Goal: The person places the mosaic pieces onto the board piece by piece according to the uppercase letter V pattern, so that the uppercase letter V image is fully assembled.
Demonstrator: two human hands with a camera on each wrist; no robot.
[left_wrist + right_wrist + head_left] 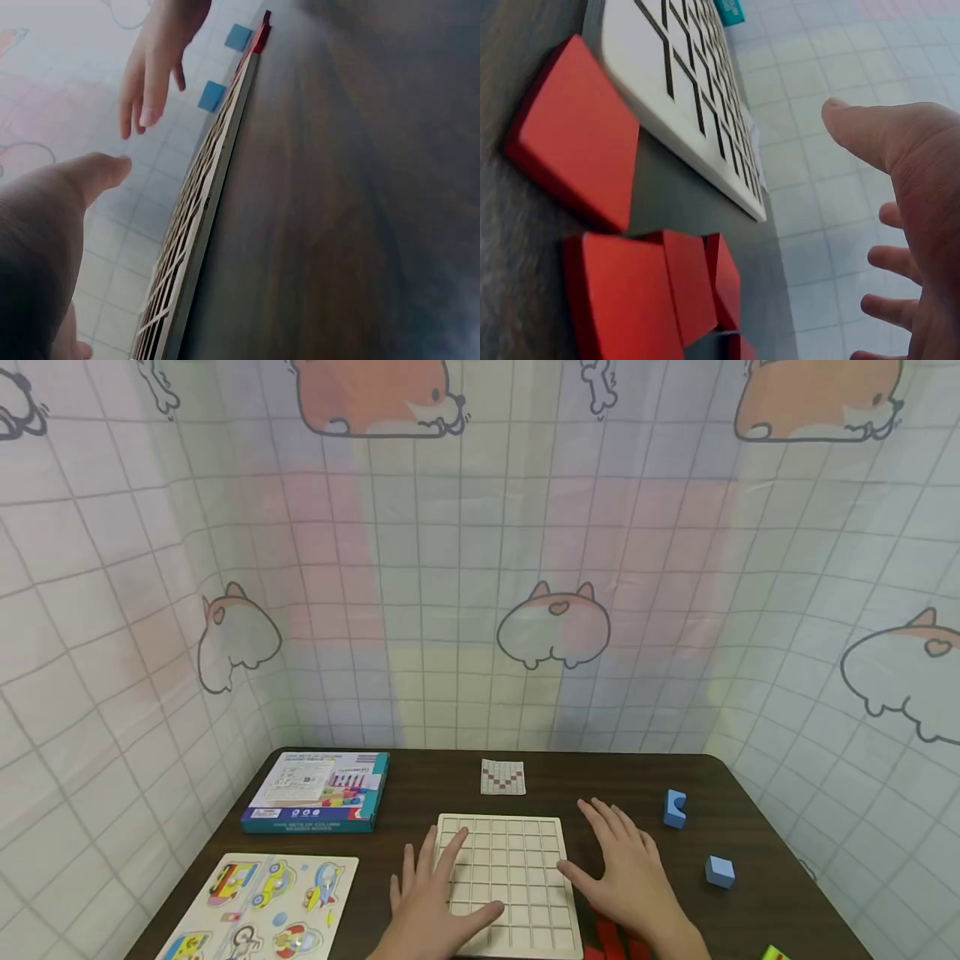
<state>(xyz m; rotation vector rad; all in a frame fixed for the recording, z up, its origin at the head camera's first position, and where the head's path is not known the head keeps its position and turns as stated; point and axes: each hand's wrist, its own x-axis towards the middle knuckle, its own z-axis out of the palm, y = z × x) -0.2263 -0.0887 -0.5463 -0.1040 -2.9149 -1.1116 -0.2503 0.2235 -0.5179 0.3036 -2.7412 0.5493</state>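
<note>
A pale board with a raised grid of squares (pixel 517 877) lies in the middle of the dark table. My left hand (pixel 435 902) is over its left side, fingers spread, holding nothing; from the head view I cannot tell whether it touches. In the left wrist view its thumb stands apart from the board's edge. At the board's right side my right hand (pixel 630 877) hovers with straight, spread fingers and no object in it. Several red blocks (pixel 630 292) lie beside the board under the right hand, partly hidden by it in the head view.
Beyond the board lies a small patterned card (pixel 502 777). To the left are a boxed set (pixel 315 792) and a picture puzzle board (pixel 255 906). On the right sit a notched blue block (pixel 674 808), a blue cube (pixel 720 872) and a green piece (pixel 774 953) at the near edge.
</note>
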